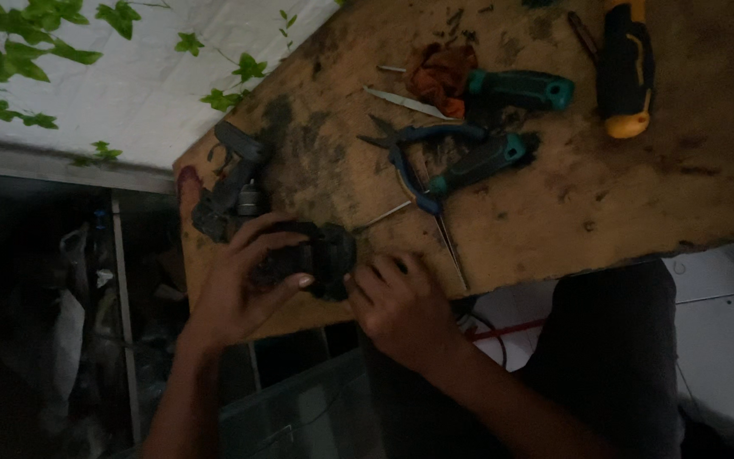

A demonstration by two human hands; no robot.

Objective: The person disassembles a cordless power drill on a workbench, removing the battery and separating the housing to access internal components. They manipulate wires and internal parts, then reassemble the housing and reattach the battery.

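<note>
Both hands clamp one dark motor-like part at the bench's 7 o'clock edge, left hand curled over it, right hand bracing it, probably for steadiness, pliers parked at 12.

Packages: none showed anywhere in the view.
Labels: none could be made out on any tool or part.
Signs: none were visible.
Screens: none were visible.
</note>
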